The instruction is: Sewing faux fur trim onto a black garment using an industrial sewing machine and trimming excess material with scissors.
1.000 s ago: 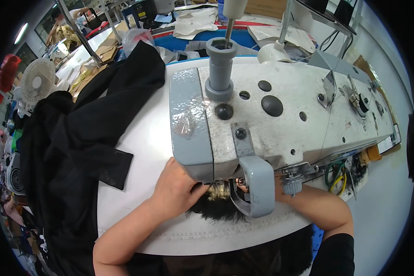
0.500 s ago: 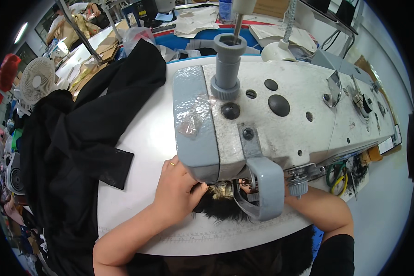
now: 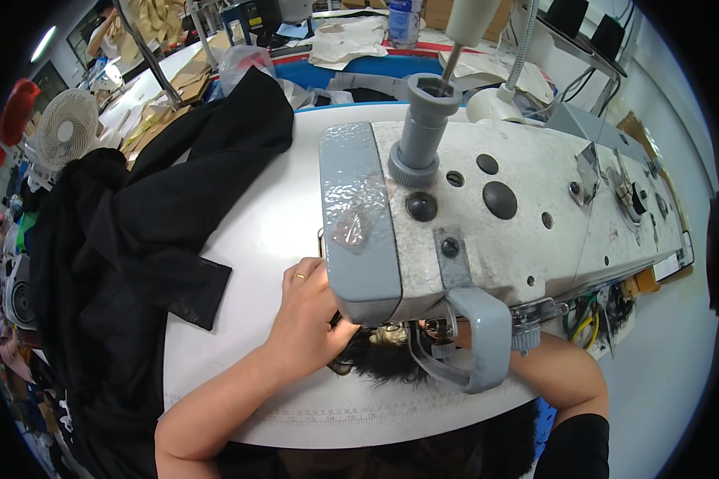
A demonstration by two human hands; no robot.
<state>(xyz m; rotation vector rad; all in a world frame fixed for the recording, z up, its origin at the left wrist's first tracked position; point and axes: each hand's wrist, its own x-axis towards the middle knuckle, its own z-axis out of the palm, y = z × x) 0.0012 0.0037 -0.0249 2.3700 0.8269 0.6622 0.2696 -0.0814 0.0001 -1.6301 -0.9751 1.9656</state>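
A grey and white sewing machine [image 3: 479, 207] stands in front of me, its head over a piece of black fur [image 3: 387, 359] on the white table. My left hand [image 3: 307, 319], with a ring on one finger, is curled at the left of the machine head. Its thumb presses at the fur's left edge, and some fingertips are hidden behind the head. My right forearm [image 3: 559, 367] reaches under the machine arm from the right. Metal parts cover nearly all of my right hand, so its grip does not show. A lit, light-coloured patch shows by the fur under the head.
A black garment [image 3: 168, 199] is spread over the table's left side and hangs down. A white fan [image 3: 65, 132] stands beyond it. Papers and a plastic bottle [image 3: 404, 24] lie farther back. Yellow-handled scissors [image 3: 589, 329] are at the right. Another person is at the far left.
The view has shifted, so the machine appears farther right and slightly lower. My left hand stays curled at the fur. The far person's place in the picture has changed.
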